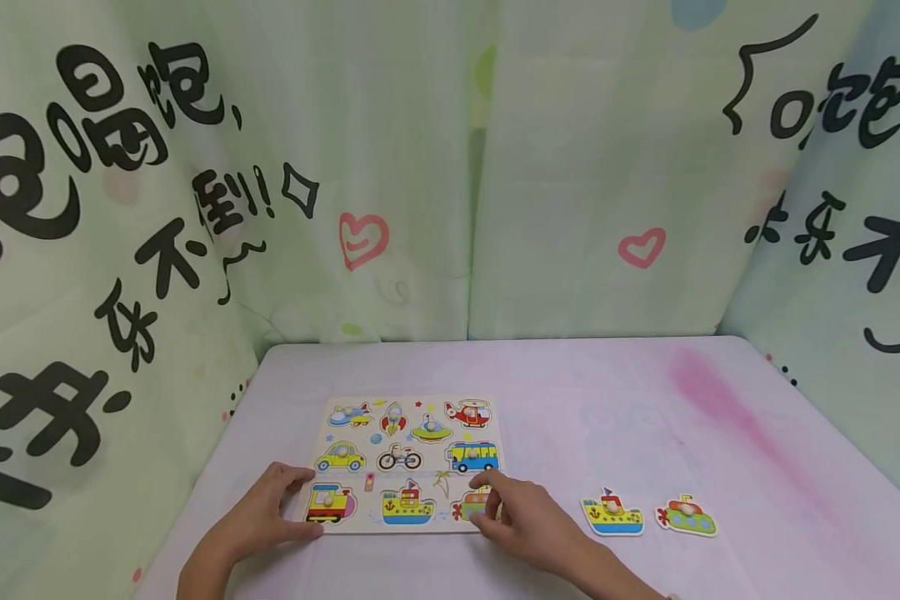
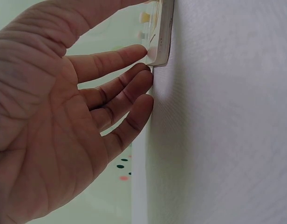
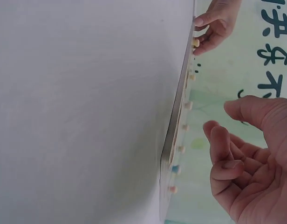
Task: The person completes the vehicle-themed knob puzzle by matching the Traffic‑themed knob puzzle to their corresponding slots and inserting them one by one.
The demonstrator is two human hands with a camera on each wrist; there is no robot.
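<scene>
A wooden puzzle board (image 1: 367,504) lies flat on the table, covered with vehicle pictures, and small knobs (image 3: 188,105) stand up from it in the right wrist view. My left hand (image 1: 264,518) rests at its left edge, thumb by the near corner and forefinger higher up. In the left wrist view the fingers (image 2: 134,100) are loosely extended, tips right at the board's corner. Above the near right corner hovers my right hand (image 1: 525,521), partly covering the green submarine picture (image 1: 471,505). Its thumb and bent fingers (image 3: 222,142) stand apart with nothing between them.
Right of the board, a boat piece (image 1: 612,514) and a submarine piece (image 1: 686,517) lie loose on the pale table (image 1: 570,400). Behind and at both sides hangs a light green curtain (image 1: 420,167) with dark lettering and hearts.
</scene>
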